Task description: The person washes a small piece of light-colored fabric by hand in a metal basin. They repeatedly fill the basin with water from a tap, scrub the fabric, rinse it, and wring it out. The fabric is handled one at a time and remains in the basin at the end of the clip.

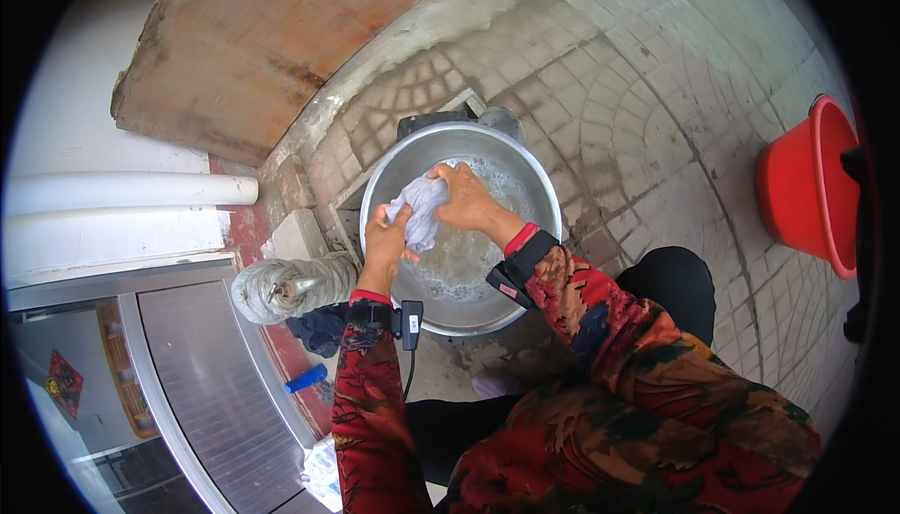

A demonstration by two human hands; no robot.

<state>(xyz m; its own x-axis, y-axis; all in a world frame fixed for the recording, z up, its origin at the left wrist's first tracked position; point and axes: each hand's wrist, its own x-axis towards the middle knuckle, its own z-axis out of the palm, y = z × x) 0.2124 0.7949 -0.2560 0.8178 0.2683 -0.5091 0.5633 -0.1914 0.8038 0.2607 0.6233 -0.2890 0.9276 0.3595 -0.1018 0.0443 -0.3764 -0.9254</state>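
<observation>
A bunched, pale lilac cloth is held up over a round metal basin of cloudy, sudsy water. My left hand grips its lower left side, with the thumb on top. From the right, my right hand has hold of the cloth's upper right part. Both hands are inside the basin's rim outline, above the foam. How much of the cloth is folded under the fingers is hidden.
A wrapped standpipe with a tap stands left of the basin, beside dark cloth. A red plastic tub is at the far right. A wooden board leans upper left, above a white pipe. A metal-framed door is lower left.
</observation>
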